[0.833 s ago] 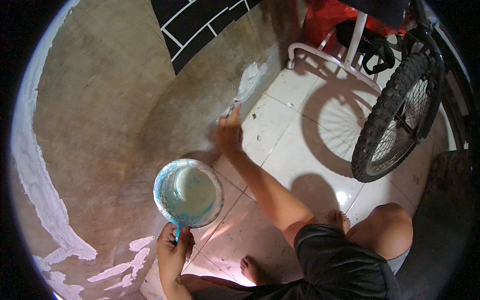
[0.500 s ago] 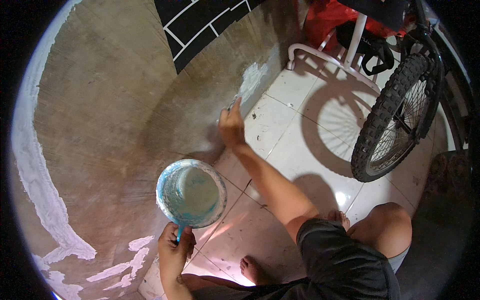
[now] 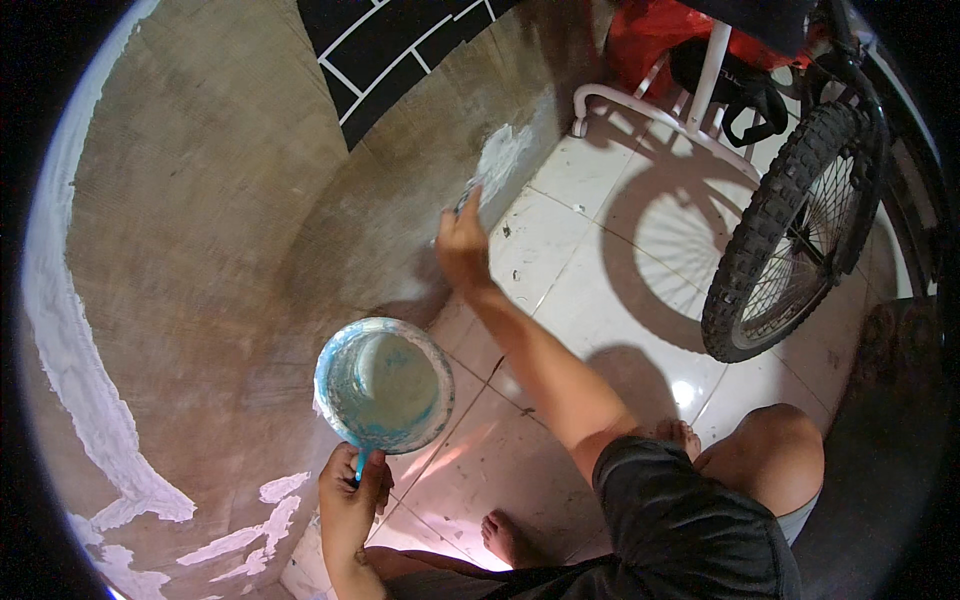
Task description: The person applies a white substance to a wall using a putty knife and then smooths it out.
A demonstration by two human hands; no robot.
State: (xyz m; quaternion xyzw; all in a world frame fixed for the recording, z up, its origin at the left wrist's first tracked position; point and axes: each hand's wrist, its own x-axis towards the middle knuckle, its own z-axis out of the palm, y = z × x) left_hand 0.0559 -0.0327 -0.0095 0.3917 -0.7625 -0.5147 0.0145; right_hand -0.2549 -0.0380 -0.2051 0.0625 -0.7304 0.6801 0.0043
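My left hand (image 3: 350, 500) is closed round the blue handle of a round plastic dipper (image 3: 447, 365), held level near the wall's foot. Whitish paste (image 3: 400, 385) lies in it and smears its inside and rim. Further off, my right hand (image 3: 462, 248) is closed on a small flat putty scraper (image 3: 464, 203), mostly hidden by the fingers. The scraper is at the low part of the brownish wall (image 3: 200, 230), just beside a fresh white putty patch (image 3: 503, 155).
Dried putty strips (image 3: 100, 400) mark the wall's left side. A black sheet with white brick lines (image 3: 390, 60) covers its upper part. On the tiled floor (image 3: 570, 290) stand a bicycle wheel (image 3: 735, 270) and a pale metal rack (image 3: 640, 105) with a red bag (image 3: 640, 50) near it.
The right hand's fingers and the scraper have shifted slightly at the wall. The view has moved a little; the left hand holds the dipper almost unmoved.
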